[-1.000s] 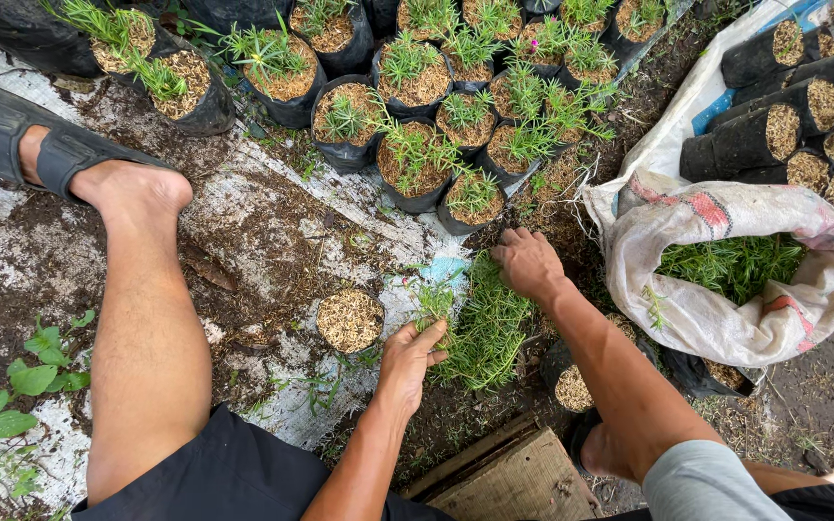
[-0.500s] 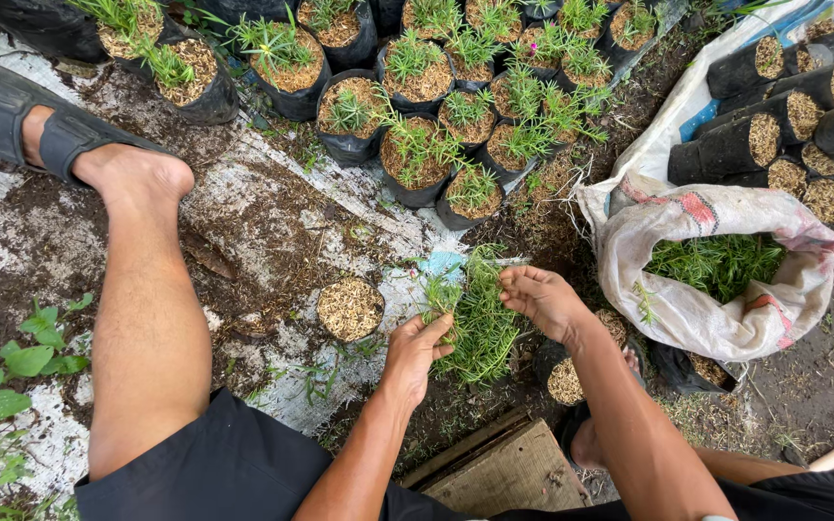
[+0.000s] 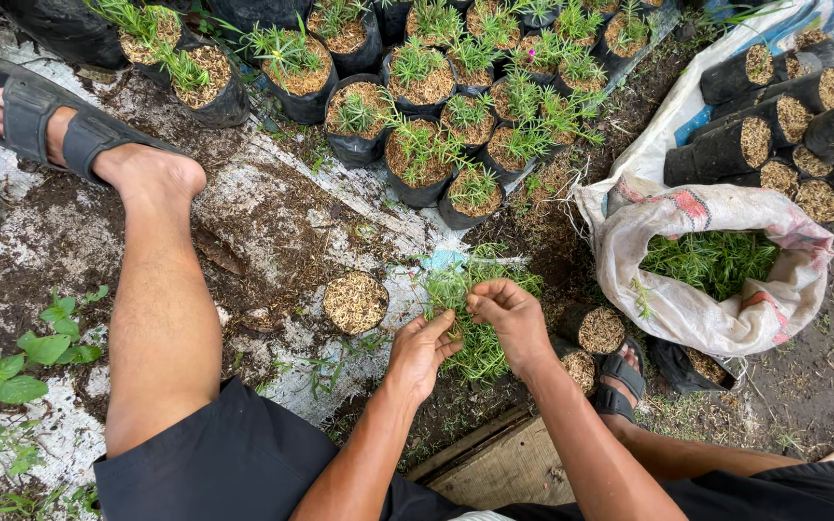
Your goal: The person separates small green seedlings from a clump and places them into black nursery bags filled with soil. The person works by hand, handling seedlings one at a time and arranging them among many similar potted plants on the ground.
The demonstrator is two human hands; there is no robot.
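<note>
A loose bunch of thin green cuttings [image 3: 475,333] lies on the ground in front of me. My left hand [image 3: 419,352] rests on its near edge, fingers curled around some stems. My right hand [image 3: 500,307] hovers just above the bunch, fingertips pinched on a sprig. A small black grow bag filled with husk [image 3: 355,302] stands upright just left of the hands, with no plant in it.
Many black bags with planted sprigs [image 3: 419,145] crowd the far side. A white sack [image 3: 716,289] holding more green cuttings sits at the right, with filled unplanted bags [image 3: 774,116] behind it. My left leg [image 3: 161,299] stretches out left; a wooden board [image 3: 504,468] lies near.
My right hand has drawn back from the far side of the bunch toward my left hand and now pinches a sprig. My left hand has stayed on the bunch.
</note>
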